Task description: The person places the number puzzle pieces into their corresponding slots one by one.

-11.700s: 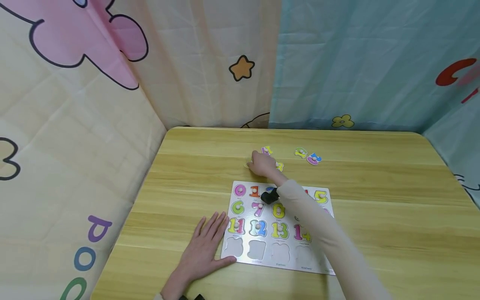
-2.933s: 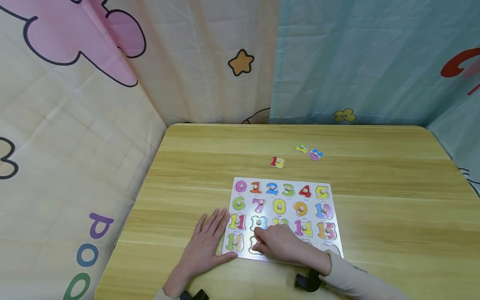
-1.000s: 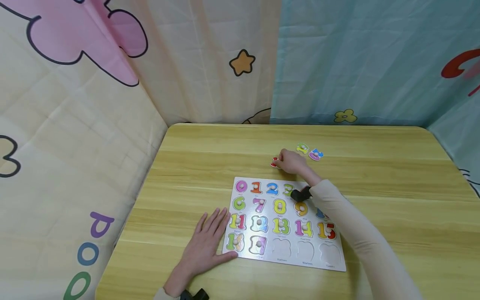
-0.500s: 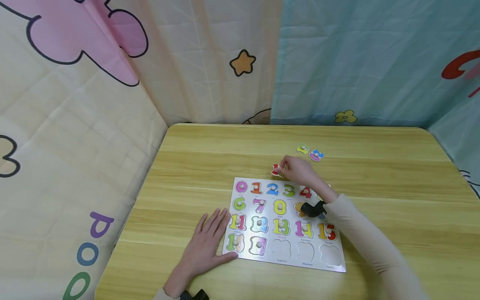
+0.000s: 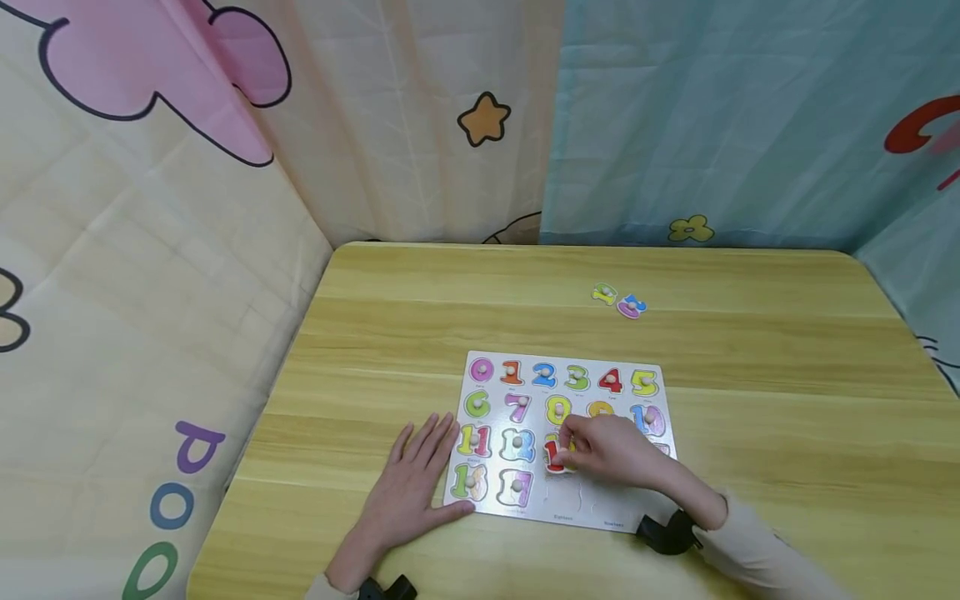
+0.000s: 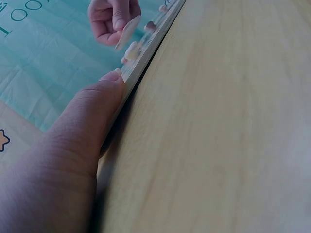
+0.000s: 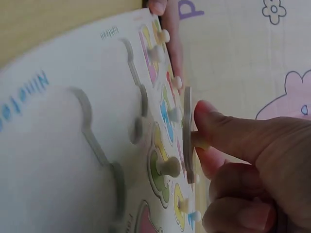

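Note:
My right hand (image 5: pixel 618 450) pinches a number puzzle piece (image 5: pixel 553 457) with a red 1 and a partly hidden yellow digit. In the right wrist view, thumb and finger hold its small knob (image 7: pixel 199 140), and the piece stands edge-on, apart from the white number puzzle board (image 7: pixel 63 131). Seen from above, it is over the thirteen spot, close to the empty slots of the bottom row. My left hand (image 5: pixel 408 487) lies flat with straight fingers at the board's left edge, its thumb (image 6: pixel 92 107) against the near left corner.
Two loose number pieces lie near the table's far side: a green and yellow one (image 5: pixel 604 293) and a blue and purple one (image 5: pixel 632 307). Knobbed number pieces fill the upper rows. Sixteen and seventeen (image 5: pixel 516 487) sit in the bottom row. Printed curtains stand behind the wooden table (image 5: pixel 787 375).
The seventeen piece went into the bottom row earlier. Since then my right hand has picked up the red 1 piece beyond the board and brought it back over the board. My left hand stays put.

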Motion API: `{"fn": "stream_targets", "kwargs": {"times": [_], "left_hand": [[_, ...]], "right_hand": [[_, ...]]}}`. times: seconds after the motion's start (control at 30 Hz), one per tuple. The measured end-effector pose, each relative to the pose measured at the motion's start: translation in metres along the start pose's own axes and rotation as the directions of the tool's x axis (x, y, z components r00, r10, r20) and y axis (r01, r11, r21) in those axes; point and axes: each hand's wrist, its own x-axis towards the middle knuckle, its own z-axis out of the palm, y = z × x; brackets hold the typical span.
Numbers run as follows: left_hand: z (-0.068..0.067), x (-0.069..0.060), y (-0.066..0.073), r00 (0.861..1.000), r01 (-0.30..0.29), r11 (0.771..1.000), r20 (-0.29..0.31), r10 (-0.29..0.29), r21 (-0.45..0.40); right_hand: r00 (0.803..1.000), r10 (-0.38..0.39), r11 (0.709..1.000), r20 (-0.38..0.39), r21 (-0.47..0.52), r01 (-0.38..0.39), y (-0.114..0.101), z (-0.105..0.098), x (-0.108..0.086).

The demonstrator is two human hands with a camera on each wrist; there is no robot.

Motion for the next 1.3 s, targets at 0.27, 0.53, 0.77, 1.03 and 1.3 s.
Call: {"fn": "stream_targets", "kwargs": {"times": [0.27,0.53,0.77,1.03,1.3], "left_hand": [[0.0,0.0,0.0,1.0,0.003,1.0,-0.007,-0.003,-0.004],[0.001,0.0,0.0,1.0,0.005,1.0,0.007,-0.005,-0.001],[0.001,0.0,0.0,1.0,0.008,1.0,0.006,-0.008,-0.005],[0.001,0.0,-0.001,1.0,0.004,1.0,0.002,-0.004,-0.004],[0.0,0.0,0.0,1.0,0.009,1.0,0.011,-0.01,0.003]], "right_hand": [[0.995,-0.094,0.989,0.042,-0.112,0.099,-0.012,0.017,-0.024],[0.997,-0.07,0.981,-0.042,-0.184,0.061,-0.016,0.03,-0.032],[0.994,-0.014,0.987,-0.11,-0.16,-0.004,-0.02,0.037,-0.036],[0.985,0.02,0.982,-0.172,-0.182,-0.052,-0.02,0.043,-0.034],[0.988,0.032,0.983,-0.149,-0.175,-0.058,-0.023,0.046,-0.032]]}}
